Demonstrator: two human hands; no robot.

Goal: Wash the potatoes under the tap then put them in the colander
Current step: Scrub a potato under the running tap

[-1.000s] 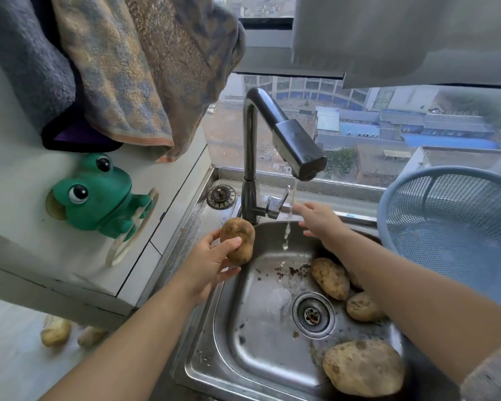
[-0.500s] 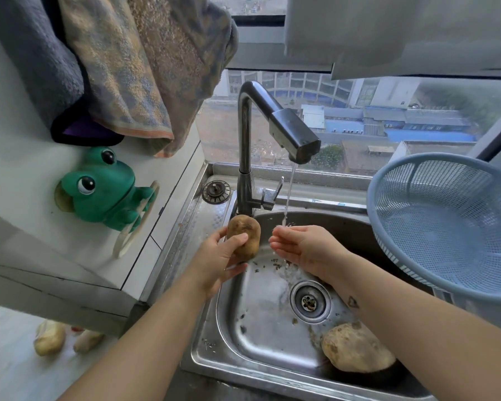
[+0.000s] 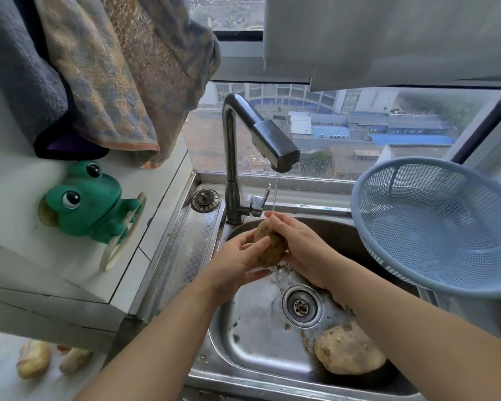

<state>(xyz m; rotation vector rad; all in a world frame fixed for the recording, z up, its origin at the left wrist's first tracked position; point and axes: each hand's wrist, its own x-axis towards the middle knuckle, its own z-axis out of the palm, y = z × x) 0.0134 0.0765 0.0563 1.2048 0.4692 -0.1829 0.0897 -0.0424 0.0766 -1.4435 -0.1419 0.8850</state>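
Observation:
A brown potato (image 3: 268, 246) is held between both hands over the steel sink (image 3: 243, 337), under the thin stream from the tap (image 3: 272, 141). My left hand (image 3: 235, 264) grips it from the left with the thumb on top. My right hand (image 3: 298, 246) wraps it from the right, fingertips in the water. A larger potato (image 3: 347, 353) lies at the sink's front right, partly under my right forearm. The blue colander (image 3: 440, 224) stands tilted on the right of the sink, with nothing in it.
A green frog holder (image 3: 84, 202) sticks to the left wall, below hanging towels (image 3: 104, 73). A drain plug (image 3: 204, 200) lies on the sink ledge behind left. The drain (image 3: 301, 305) sits mid-basin. Two pale lumps (image 3: 49, 360) lie on the floor at lower left.
My right hand left the tap handle, rinsed under the stream and closed on the potato. My left hand carried the potato rightwards under the water. The view shifted, hiding the other potatoes.

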